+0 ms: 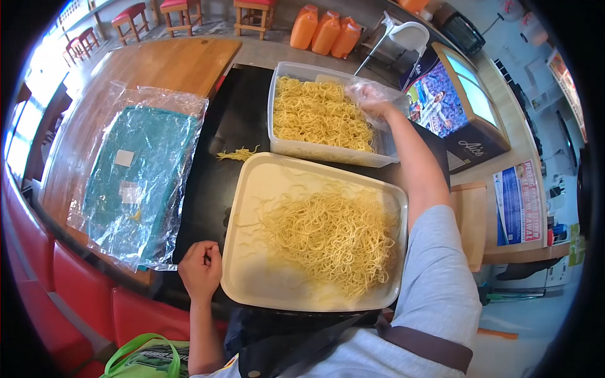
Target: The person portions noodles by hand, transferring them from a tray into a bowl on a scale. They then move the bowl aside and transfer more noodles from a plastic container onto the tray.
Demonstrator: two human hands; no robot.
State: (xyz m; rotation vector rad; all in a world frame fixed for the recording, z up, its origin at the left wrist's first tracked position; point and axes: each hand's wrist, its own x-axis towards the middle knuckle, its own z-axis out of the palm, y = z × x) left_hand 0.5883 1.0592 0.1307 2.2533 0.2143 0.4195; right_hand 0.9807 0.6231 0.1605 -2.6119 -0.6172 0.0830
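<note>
A beige tray (252,277) sits in front of me on the black table, with a loose heap of yellow noodles (334,239) spread over its right side. Behind it is a clear plastic container (340,153), largely filled with packed yellow noodles (321,110). My right hand (372,102), in a clear plastic glove, reaches to the container's far right part, at the noodles' edge. The glove and its glare hide how those fingers are set. Bare and curled closed, my left hand (201,269) rests by the tray's left edge and holds nothing visible.
To the left, a teal flat item in clear plastic wrap (142,176) lies across a wooden table (183,60). Stray noodles (237,154) lie on the black table. A printed box (441,94) stands at right. Orange jugs (326,33) and stools (130,22) are farther back.
</note>
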